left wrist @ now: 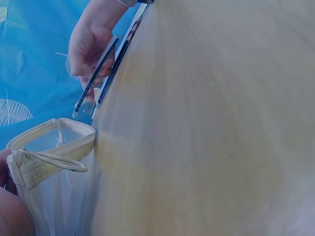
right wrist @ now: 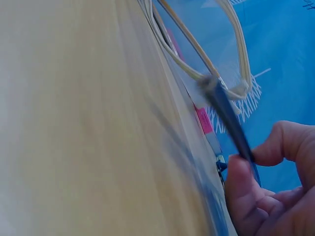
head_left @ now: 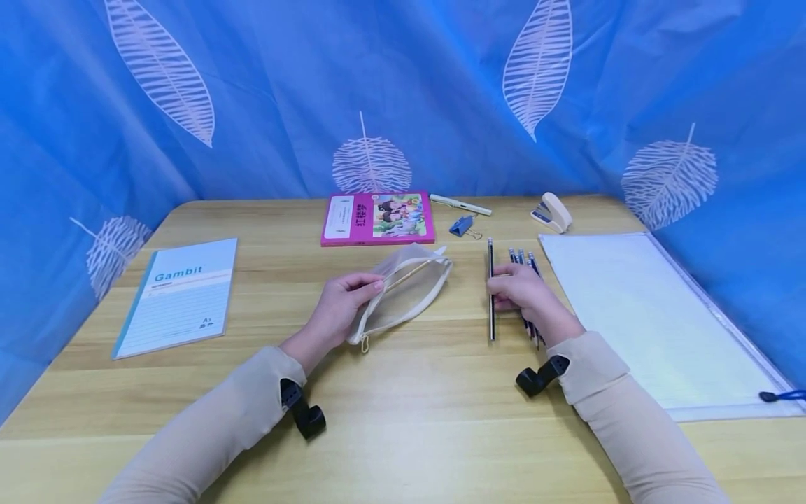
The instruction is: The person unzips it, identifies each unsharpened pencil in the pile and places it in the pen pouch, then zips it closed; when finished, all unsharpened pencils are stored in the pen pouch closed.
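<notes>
My left hand (head_left: pixel 343 308) pinches the edge of a translucent mesh zipper pouch (head_left: pixel 412 290), whose mouth gapes toward the right. The pouch's pale zipper band (left wrist: pixel 54 152) with a looped pull shows close up in the left wrist view. Between thumb and fingers, my right hand (head_left: pixel 521 290) holds a dark striped pencil (head_left: pixel 491 308), raised off the table. In the right wrist view the same pencil (right wrist: pixel 229 118) points toward the pouch's mouth (right wrist: pixel 197 49). Several more dark pencils (head_left: pixel 534 266) lie under and beside the right hand, partly hidden by it.
A pink picture book (head_left: pixel 378 218), a light green pen (head_left: pixel 461 205), a blue binder clip (head_left: pixel 462 225) and a white stapler (head_left: pixel 553 213) lie along the back. A Gambit notebook (head_left: pixel 179 297) is at the left. A large white zip folder (head_left: pixel 648 322) covers the right side.
</notes>
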The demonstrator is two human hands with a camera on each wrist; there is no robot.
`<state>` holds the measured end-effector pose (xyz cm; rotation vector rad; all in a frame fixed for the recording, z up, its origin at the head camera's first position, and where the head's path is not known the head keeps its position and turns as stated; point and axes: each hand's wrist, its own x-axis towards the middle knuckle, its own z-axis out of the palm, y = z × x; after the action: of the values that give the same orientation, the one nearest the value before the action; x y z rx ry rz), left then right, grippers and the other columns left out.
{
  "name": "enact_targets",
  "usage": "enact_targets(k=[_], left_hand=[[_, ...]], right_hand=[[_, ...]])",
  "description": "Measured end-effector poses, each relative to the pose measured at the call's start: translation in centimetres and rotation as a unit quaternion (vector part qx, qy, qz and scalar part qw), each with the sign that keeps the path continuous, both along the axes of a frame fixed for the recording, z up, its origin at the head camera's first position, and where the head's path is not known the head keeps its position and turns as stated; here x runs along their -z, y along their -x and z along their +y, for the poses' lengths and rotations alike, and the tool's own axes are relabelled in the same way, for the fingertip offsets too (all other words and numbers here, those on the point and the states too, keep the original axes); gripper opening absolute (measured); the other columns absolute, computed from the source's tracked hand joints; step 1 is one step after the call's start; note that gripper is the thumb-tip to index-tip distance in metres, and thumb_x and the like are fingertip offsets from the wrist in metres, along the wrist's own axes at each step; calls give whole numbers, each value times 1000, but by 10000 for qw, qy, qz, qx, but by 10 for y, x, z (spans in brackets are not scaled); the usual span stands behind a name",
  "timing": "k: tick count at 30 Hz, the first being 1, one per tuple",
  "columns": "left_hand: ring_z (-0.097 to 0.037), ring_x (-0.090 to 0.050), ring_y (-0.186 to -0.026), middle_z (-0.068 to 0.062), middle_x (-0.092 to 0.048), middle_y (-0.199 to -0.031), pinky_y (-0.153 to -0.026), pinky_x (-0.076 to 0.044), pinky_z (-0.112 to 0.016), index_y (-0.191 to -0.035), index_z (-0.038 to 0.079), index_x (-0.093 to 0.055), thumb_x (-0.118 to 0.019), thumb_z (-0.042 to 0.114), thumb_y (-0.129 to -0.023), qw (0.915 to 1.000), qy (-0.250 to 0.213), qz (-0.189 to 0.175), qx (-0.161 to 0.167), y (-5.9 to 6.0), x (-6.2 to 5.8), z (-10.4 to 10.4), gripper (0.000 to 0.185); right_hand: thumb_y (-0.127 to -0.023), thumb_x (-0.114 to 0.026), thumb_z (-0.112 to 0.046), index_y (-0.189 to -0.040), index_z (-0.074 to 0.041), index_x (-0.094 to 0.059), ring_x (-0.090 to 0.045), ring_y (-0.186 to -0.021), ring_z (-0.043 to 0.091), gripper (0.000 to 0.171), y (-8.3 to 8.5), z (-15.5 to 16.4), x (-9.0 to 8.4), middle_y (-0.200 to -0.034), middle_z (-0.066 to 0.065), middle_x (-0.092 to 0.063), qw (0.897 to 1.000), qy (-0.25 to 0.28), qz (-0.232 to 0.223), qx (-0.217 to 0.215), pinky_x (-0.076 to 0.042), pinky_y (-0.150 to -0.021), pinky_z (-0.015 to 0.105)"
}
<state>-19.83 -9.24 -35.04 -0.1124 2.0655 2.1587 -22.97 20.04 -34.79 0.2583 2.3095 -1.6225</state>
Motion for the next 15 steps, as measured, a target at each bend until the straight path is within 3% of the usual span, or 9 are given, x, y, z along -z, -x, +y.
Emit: enact_targets(k=[4,9,15], left_hand=[[-13,-53,-88,-6,-60,-107,-69,-47,-19,-108,0,-65,-65,8,-85,10000,-1,-35,4,-1,-1,0,24],[-12,-53,-86,-5,-59,-108,-69,-47,-19,-108,1,-66,-65,9,-85,10000,-15,-55,-12,-1,-2,2,24],[-11,-55,-83,-3,-61,-100,-67,-47,-19,-107,0,-66,-66,8,-85,9999,-161,-24,-17,-1,-2,7,23]], right_hand=[[-77,-48,3,-124,1,-36,-54,-55,7,49,-8,-12,0,-69,-1,-52,9948,935,192,363,-51,-55,21],[-77,-47,8,-105,-11,-35,-57,-54,10,35,-16,-36,1,-67,0,-54,9744,2074,327,807,-53,-56,22],[-82,-45,6,-97,-13,-34,-58,-56,13,26,-21,-62,3,-74,4,-53,9553,2699,293,1167,-53,-59,23]])
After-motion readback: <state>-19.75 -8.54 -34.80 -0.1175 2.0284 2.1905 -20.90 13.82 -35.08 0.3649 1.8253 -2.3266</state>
